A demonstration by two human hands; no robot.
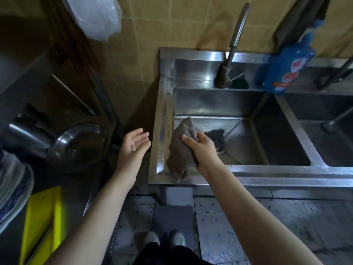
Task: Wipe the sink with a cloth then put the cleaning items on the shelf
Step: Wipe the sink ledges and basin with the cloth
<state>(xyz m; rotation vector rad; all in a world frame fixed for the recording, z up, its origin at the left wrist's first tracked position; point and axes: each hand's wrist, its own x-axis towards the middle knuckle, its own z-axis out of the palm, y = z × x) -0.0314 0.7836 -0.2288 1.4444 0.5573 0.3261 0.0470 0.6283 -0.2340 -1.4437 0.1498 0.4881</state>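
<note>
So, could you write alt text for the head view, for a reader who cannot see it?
A person's right hand grips a brown cloth at the left rim of a steel sink, while the left hand hovers open beside it. A blue bottle stands on the sink's back ledge.

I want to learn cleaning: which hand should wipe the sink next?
Right. The right hand grips the cloth, which hangs over the near left corner of the sink. The left hand is open, holds nothing, and hovers outside the basin.
</note>
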